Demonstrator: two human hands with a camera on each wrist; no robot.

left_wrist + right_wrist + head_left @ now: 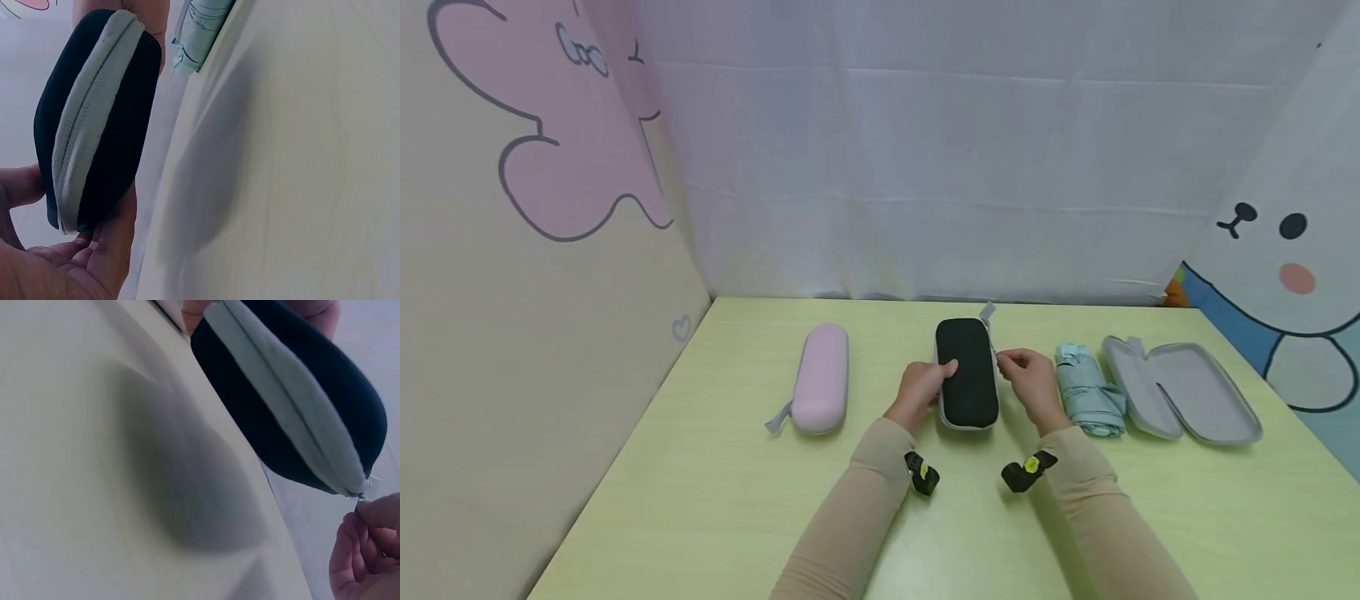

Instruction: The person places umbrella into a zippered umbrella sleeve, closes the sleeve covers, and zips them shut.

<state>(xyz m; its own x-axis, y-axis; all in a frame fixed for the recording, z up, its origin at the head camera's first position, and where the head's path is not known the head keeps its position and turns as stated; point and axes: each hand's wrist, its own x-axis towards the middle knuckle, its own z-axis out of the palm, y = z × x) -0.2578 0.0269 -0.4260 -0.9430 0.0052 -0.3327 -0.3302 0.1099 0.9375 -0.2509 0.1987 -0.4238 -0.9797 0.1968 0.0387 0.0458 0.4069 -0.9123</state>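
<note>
A black zippered case (967, 375) with a pale grey zip band (94, 106) is held above the table. My left hand (921, 390) grips its left side, thumb on top and fingers beneath. At its right side my right hand (1032, 383) pinches the small zip pull (359, 504) between thumb and fingertip. The zip looks closed along the end seen in both wrist views. A grey loop tab (987, 312) sticks out at the case's far end.
A pink case (822, 379) with a grey tab lies on the yellow table (700, 500) to the left. On the right are a rolled mint-green cloth bundle (1088, 392) and an opened grey case (1210, 392). A white curtain (925, 167) hangs behind the table.
</note>
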